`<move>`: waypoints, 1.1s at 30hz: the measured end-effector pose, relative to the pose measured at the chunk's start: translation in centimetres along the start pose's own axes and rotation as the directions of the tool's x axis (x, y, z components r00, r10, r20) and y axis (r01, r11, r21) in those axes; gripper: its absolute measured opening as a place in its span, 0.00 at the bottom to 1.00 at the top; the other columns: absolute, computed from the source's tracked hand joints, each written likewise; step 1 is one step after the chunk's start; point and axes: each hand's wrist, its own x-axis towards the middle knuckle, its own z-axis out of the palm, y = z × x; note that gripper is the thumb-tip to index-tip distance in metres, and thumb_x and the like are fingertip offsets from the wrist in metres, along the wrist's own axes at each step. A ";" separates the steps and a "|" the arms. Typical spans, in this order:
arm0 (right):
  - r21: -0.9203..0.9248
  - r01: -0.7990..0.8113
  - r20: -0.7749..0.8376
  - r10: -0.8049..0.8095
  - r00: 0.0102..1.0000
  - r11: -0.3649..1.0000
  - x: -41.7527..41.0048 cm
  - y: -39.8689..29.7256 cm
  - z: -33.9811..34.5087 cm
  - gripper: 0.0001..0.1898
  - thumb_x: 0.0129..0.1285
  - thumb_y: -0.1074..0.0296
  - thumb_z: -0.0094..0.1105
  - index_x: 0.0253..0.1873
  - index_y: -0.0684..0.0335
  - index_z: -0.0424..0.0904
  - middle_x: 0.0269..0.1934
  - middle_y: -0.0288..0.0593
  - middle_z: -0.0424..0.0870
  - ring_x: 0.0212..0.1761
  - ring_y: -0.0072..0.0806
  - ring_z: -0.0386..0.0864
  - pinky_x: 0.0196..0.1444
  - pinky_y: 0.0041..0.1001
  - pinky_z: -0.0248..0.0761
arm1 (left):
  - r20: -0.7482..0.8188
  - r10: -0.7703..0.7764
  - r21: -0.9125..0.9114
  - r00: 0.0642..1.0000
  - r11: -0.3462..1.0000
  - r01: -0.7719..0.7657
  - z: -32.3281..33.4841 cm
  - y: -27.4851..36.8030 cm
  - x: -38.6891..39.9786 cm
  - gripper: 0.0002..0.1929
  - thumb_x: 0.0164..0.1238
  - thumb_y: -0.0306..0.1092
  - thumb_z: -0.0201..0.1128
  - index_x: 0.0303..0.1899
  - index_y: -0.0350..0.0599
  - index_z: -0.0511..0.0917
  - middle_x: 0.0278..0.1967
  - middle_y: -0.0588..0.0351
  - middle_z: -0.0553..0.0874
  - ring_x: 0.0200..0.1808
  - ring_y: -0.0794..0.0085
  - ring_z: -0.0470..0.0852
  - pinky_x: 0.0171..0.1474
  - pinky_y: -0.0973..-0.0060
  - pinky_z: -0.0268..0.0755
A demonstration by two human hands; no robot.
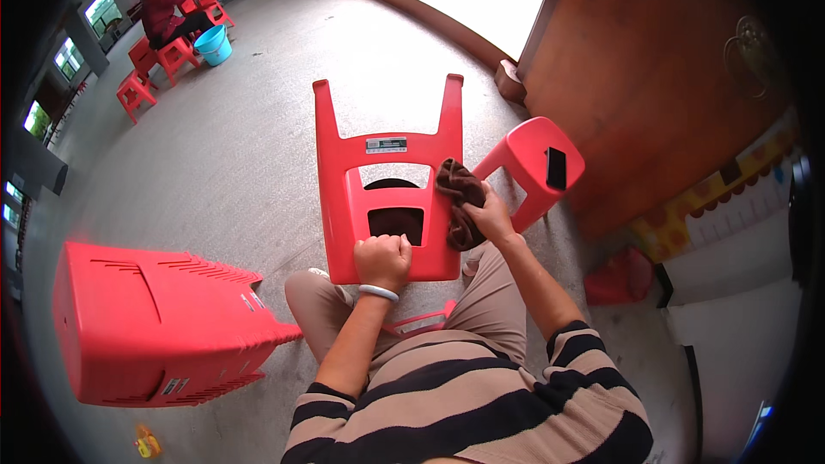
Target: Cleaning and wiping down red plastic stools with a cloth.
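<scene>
A red plastic stool (393,148) lies before me with its legs pointing away and a label on its side. My left hand (383,262), with a pale bracelet at the wrist, is closed on the near part of the stool by the rectangular opening. My right hand (493,214) holds a dark brown cloth (459,196) against the stool's right side. Through the stool's openings something dark shows; what it is I cannot tell. Just to the right, a smaller red stool (535,142) stands upright with a black smartphone (556,168) on its seat.
A stack of red stools (167,322) lies at the left, near a yellow-orange bottle (147,442) on the floor. Far left, a person (164,16) sits among red stools beside a blue bucket (213,45). A wooden door (644,64) stands at the right, by the open doorway.
</scene>
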 end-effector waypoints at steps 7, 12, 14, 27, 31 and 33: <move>-0.435 0.120 -0.144 -0.200 0.969 0.892 -4.5 -5.4 2.3 0.28 0.62 0.50 0.76 0.63 0.56 0.81 0.53 0.51 0.83 0.56 0.53 0.83 0.61 0.44 0.77 | 0.009 0.056 0.014 0.998 0.998 -0.056 0.1 0.0 0.1 0.19 0.72 0.43 0.62 0.20 0.48 0.82 0.22 0.52 0.85 0.27 0.53 0.84 0.35 0.50 0.71; -0.556 0.148 -0.179 -0.291 0.940 0.818 1.9 -4.0 2.8 0.18 0.68 0.51 0.70 0.57 0.52 0.85 0.49 0.52 0.84 0.52 0.53 0.84 0.53 0.48 0.80 | 0.033 0.072 0.037 0.997 0.997 -0.073 0.0 -0.1 0.2 0.19 0.72 0.44 0.62 0.20 0.48 0.81 0.21 0.52 0.84 0.26 0.53 0.84 0.33 0.51 0.70; -0.587 0.134 -0.173 -0.286 0.943 0.798 5.7 -3.7 2.5 0.18 0.68 0.50 0.69 0.56 0.52 0.85 0.48 0.52 0.85 0.51 0.54 0.85 0.52 0.49 0.80 | 0.017 0.073 0.018 0.997 0.997 -0.073 0.1 0.2 0.3 0.19 0.73 0.44 0.62 0.20 0.48 0.81 0.21 0.53 0.84 0.26 0.53 0.84 0.33 0.51 0.70; -0.773 -0.176 -0.273 -0.070 0.959 0.609 23.9 -6.2 2.6 0.18 0.72 0.42 0.64 0.58 0.43 0.86 0.57 0.45 0.86 0.60 0.45 0.86 0.60 0.44 0.82 | 0.041 0.052 -0.005 0.998 0.999 -0.052 -0.1 0.2 0.7 0.19 0.73 0.43 0.62 0.20 0.49 0.81 0.21 0.54 0.83 0.25 0.54 0.83 0.33 0.51 0.69; -0.789 0.019 -0.139 -0.208 0.968 0.614 20.0 -5.4 2.8 0.16 0.72 0.43 0.64 0.54 0.44 0.88 0.53 0.45 0.86 0.55 0.45 0.86 0.56 0.44 0.83 | 0.027 0.036 -0.003 0.999 0.999 -0.036 -0.2 0.0 0.4 0.19 0.72 0.43 0.63 0.20 0.49 0.81 0.21 0.54 0.83 0.25 0.54 0.83 0.33 0.51 0.69; -0.738 0.105 -0.128 -0.291 0.948 0.667 16.6 -5.1 2.5 0.15 0.71 0.45 0.66 0.52 0.45 0.89 0.49 0.46 0.87 0.52 0.48 0.86 0.53 0.45 0.83 | 0.005 0.029 -0.050 1.000 0.998 -0.028 -0.2 0.3 0.5 0.20 0.72 0.43 0.62 0.19 0.47 0.79 0.20 0.51 0.82 0.26 0.51 0.82 0.33 0.49 0.68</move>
